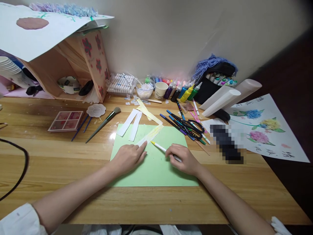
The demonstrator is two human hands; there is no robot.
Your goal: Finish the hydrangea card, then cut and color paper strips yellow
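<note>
A light green sheet of paper [156,169] lies flat on the wooden table [61,169] in front of me. My left hand [128,156] rests on its upper left part, forefinger pressing the near end of a pale yellow paper strip [151,134]. My right hand [183,159] is closed around a white marker with a yellow tip [158,147], whose tip points at the strip. Two white paper strips [129,124] lie just beyond the sheet's top left corner. Another yellow strip [149,114] lies further back.
Black scissors [193,126] and several coloured markers lie right of the sheet. Paint bottles [183,91], a paper cup [160,89], a plastic bowl [144,88] and a marker box [121,83] line the wall. A brush [102,124], a palette [65,120] and a cardboard box [73,68] stand left; a flower drawing [264,127] lies right.
</note>
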